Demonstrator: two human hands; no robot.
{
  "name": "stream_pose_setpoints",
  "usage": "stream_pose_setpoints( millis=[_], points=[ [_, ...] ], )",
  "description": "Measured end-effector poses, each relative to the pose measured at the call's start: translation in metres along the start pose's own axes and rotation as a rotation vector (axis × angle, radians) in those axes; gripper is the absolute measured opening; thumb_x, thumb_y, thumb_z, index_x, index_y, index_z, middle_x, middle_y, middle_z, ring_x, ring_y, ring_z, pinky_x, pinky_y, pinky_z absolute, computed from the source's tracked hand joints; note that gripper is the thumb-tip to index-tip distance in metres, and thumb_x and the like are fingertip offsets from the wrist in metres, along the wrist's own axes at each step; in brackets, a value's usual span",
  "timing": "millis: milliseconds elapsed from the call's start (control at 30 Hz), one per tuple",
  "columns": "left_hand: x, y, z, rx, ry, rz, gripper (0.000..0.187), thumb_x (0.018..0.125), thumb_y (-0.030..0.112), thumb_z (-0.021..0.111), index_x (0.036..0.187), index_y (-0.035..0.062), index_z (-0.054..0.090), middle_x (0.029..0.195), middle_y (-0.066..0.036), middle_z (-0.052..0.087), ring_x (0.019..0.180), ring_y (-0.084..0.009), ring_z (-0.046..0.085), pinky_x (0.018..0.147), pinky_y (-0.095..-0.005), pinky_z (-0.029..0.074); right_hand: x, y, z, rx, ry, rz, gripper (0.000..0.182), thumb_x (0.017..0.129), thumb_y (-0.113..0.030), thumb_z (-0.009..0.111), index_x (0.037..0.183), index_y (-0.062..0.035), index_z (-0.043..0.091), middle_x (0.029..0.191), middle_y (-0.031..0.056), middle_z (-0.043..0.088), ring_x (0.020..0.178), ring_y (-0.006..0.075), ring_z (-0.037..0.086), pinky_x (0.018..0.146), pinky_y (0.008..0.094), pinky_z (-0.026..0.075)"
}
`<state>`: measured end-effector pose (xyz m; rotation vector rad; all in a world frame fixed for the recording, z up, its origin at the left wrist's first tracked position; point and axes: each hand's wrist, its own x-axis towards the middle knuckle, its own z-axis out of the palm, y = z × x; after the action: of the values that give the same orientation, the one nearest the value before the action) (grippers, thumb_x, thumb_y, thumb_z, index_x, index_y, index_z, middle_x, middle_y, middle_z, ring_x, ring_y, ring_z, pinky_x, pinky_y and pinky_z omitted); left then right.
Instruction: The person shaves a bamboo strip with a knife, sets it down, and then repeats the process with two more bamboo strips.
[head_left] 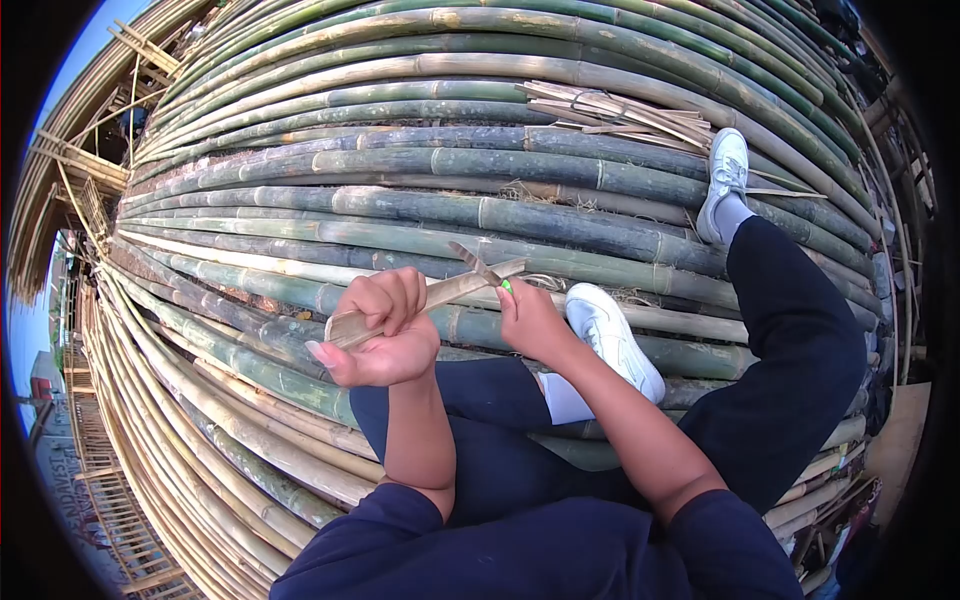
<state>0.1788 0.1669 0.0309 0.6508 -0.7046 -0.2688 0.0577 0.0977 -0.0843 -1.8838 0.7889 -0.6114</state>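
Note:
My left hand [388, 325] is closed around a flat, pale bamboo strip [455, 289], palm turned up and thumb out to the side. The strip slants up to the right, past the fingers, toward my other hand. My right hand [536, 318] grips a knife [474, 262] with a bit of green showing at the handle; most of the handle is hidden in the fist. Its narrow blade points up and left, crossing the strip near the far end. Thin curled shavings [545, 282] show just beyond the right hand.
Long green bamboo poles [400, 205] lie side by side beneath me. A tied bundle of split strips [620, 112] rests on them at the upper right. My white shoes [612, 345] are on the poles. At the left stand bamboo frames [85, 165] and slatted racks [110, 500].

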Motion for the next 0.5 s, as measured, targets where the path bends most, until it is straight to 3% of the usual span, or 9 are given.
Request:
stream_pose_setpoints(
  millis=[100, 133, 200, 233, 267, 300, 367, 500],
  points=[
    [0.001, 0.001, -0.004, -0.025, -0.037, -0.027, 0.068, 0.084, 0.075, 0.033, 0.058, 0.0129, 0.022, 0.046, 0.003, 0.021, 0.043, -0.0083, 0.012, 0.043, -0.0258, 0.010, -0.005, -0.066, -0.021, -0.270, 0.046, -0.015, 0.018, 0.092, -0.012, 0.051, 0.082, 0.0026, 0.051, 0.055, 0.0258, 0.052, 0.053, 0.0455, 0.056, 0.049, 0.0505, 0.043],
    [0.000, -0.001, -0.003, -0.036, -0.046, -0.028, 0.068, 0.085, 0.074, 0.033, 0.057, 0.0124, 0.023, 0.046, 0.003, 0.021, 0.043, -0.0085, 0.012, 0.042, -0.0260, 0.010, -0.009, -0.095, -0.025, -0.202, 0.067, -0.036, 0.018, 0.092, -0.012, 0.052, 0.084, 0.0034, 0.049, 0.055, 0.0251, 0.054, 0.053, 0.0447, 0.057, 0.049, 0.0509, 0.044],
    [-0.001, -0.003, -0.002, -0.056, -0.051, -0.018, 0.069, 0.086, 0.073, 0.033, 0.057, 0.0119, 0.023, 0.046, 0.003, 0.021, 0.042, -0.0087, 0.012, 0.042, -0.0262, 0.010, -0.016, -0.092, -0.006, -0.209, 0.079, -0.070, 0.017, 0.093, -0.013, 0.052, 0.085, 0.0025, 0.048, 0.057, 0.0239, 0.056, 0.053, 0.0428, 0.059, 0.049, 0.0497, 0.047],
    [-0.003, -0.004, -0.002, -0.064, -0.168, -0.008, 0.069, 0.086, 0.073, 0.033, 0.057, 0.0113, 0.024, 0.047, 0.003, 0.021, 0.041, -0.0090, 0.013, 0.042, -0.0264, 0.011, -0.018, -0.083, 0.003, -0.217, 0.095, -0.106, 0.017, 0.093, -0.014, 0.052, 0.086, 0.0016, 0.047, 0.058, 0.0228, 0.058, 0.053, 0.0408, 0.061, 0.049, 0.0484, 0.049],
    [-0.004, -0.004, -0.002, -0.073, -0.287, 0.003, 0.069, 0.087, 0.072, 0.033, 0.056, 0.0107, 0.025, 0.047, 0.003, 0.021, 0.041, -0.0092, 0.014, 0.041, -0.0265, 0.011, -0.016, -0.053, 0.013, -0.331, 0.058, 0.040, 0.018, 0.093, -0.014, 0.052, 0.085, 0.0014, 0.046, 0.058, 0.0231, 0.058, 0.054, 0.0405, 0.061, 0.050, 0.0482, 0.049],
    [-0.004, -0.004, -0.004, -0.078, -0.288, 0.010, 0.069, 0.087, 0.072, 0.033, 0.056, 0.0107, 0.025, 0.047, 0.003, 0.021, 0.041, -0.0092, 0.014, 0.041, -0.0265, 0.011, -0.011, -0.017, 0.009, -0.436, 0.051, 0.002, 0.018, 0.093, -0.013, 0.052, 0.085, 0.0014, 0.047, 0.058, 0.0232, 0.059, 0.056, 0.0399, 0.062, 0.051, 0.0480, 0.050],
    [-0.002, -0.002, -0.010, -0.042, -0.285, -0.034, 0.066, 0.085, 0.073, 0.036, 0.058, 0.0145, 0.023, 0.046, 0.005, 0.019, 0.041, -0.0082, 0.012, 0.041, -0.0266, 0.010, 0.000, -0.001, 0.000, -0.115, 0.004, -0.028, 0.017, 0.091, -0.010, 0.054, 0.088, 0.0048, 0.047, 0.058, 0.0253, 0.056, 0.054, 0.0441, 0.058, 0.050, 0.0507, 0.046],
    [-0.001, -0.004, -0.012, -0.047, -0.271, -0.043, 0.067, 0.085, 0.075, 0.036, 0.058, 0.0145, 0.023, 0.046, 0.005, 0.019, 0.041, -0.0082, 0.012, 0.041, -0.0268, 0.010, -0.011, -0.087, -0.019, -0.272, 0.058, -0.002, 0.016, 0.091, -0.010, 0.053, 0.086, 0.0041, 0.048, 0.057, 0.0266, 0.054, 0.055, 0.0450, 0.057, 0.050, 0.0509, 0.044]
  ],
)
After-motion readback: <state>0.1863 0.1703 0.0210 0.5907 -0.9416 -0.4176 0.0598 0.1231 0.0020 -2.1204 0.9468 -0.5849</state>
